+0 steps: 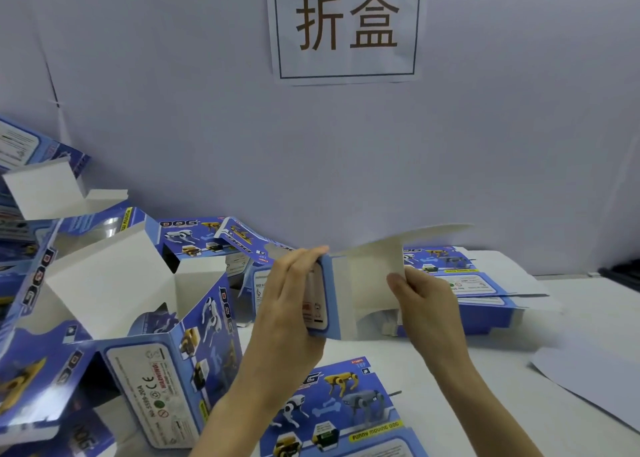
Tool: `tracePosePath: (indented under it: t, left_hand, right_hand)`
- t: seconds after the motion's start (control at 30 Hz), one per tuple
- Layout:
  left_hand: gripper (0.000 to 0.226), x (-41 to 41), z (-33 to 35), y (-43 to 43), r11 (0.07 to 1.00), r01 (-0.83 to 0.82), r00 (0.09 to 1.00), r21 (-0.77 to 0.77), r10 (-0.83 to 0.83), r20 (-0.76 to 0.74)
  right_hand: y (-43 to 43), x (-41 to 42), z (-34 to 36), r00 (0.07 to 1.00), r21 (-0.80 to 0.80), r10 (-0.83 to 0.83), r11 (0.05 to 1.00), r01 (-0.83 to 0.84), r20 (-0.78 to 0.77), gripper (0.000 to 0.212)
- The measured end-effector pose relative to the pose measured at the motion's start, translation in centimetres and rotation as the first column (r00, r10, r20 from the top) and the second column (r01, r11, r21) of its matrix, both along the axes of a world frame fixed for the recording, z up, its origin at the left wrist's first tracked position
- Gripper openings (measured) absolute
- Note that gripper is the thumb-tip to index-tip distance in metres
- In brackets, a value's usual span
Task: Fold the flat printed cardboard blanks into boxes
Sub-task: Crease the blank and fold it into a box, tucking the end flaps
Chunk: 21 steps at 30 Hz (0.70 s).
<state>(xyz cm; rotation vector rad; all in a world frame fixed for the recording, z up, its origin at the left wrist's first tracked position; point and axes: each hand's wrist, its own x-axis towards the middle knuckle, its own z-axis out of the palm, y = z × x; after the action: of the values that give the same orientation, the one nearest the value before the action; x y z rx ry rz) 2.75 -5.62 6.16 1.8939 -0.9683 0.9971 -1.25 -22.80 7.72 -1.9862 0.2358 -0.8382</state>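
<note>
Blue-and-white printed cardboard blank (369, 276), half folded, is held up near the middle of the white surface (502, 352); fingers of our left hand (289, 304) curl round its blue left edge, and those of our right hand (429, 304) pinch its white flap.

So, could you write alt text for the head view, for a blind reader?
The left hand grips a half-folded blue box by its side while the right hand pinches its white flap. Folded boxes stand at left.
</note>
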Motion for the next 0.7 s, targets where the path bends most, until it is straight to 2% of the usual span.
tracePosePath:
  t: [0.1,0.17,0.23,0.27,0.3,0.37,0.43,0.5,0.53,0.6,0.7]
  left_hand:
    - [0.101,0.4,0.3,0.4,0.996,0.008,0.998,-0.092,-0.014,-0.063]
    - [0.103,0.6,0.6,1.1,0.993,0.04,0.991,-0.113,-0.054,-0.119]
    - [0.1,0.4,1.1,1.4,0.977,0.122,0.954,-0.177,-0.165,-0.25]
    - [0.096,0.2,1.2,1.3,0.97,0.137,0.931,-0.202,-0.196,-0.308]
    - [0.089,-0.3,1.5,1.2,0.973,0.115,0.915,-0.202,-0.182,-0.359]
    - [0.071,-0.8,1.7,0.9,0.98,0.068,0.863,-0.185,-0.151,-0.482]
    - [0.065,-1.1,2.1,1.1,0.955,0.149,0.736,-0.256,-0.28,-0.616]
    - [0.066,-1.2,2.6,1.6,0.868,0.223,0.568,-0.443,-0.485,-0.665]
    - [0.062,-1.3,3.0,1.9,0.822,0.192,0.522,-0.535,-0.548,-0.654]
    - [0.051,-1.0,3.7,2.3,0.78,0.082,0.521,-0.62,-0.564,-0.641]
    - [0.033,-0.3,3.9,2.7,0.769,-0.025,0.551,-0.639,-0.523,-0.65]
  right_hand:
    - [-0.3,-0.5,1.0,0.993,0.078,0.113,0.99,-0.114,0.018,0.028]
    - [-0.5,-0.9,1.8,0.973,0.205,0.226,0.951,-0.232,0.051,0.018]
    - [-0.8,-1.4,2.6,0.943,0.358,0.326,0.875,-0.325,0.061,0.013]
    - [-1.0,-1.5,2.8,0.945,0.368,0.324,0.875,-0.315,0.04,0.011]
    - [-1.1,-1.5,2.7,0.96,0.34,0.28,0.902,-0.267,0.011,0.011]
    - [-1.0,-1.3,2.3,0.994,0.184,0.103,0.978,-0.098,-0.02,0.014]
    - [-0.7,-1.2,1.9,0.999,0.048,-0.012,0.999,0.01,0.047,0.008]
    - [-0.4,-1.3,1.8,0.992,0.065,0.031,0.997,-0.04,0.126,0.008]
    - [-0.3,-1.3,1.9,0.984,0.099,0.081,0.99,-0.097,0.157,0.007]
    - [-0.4,-1.2,2.0,0.968,0.165,0.163,0.967,-0.195,0.191,0.007]
    - [-0.7,-1.1,1.9,0.956,0.183,0.228,0.948,-0.261,0.182,0.009]
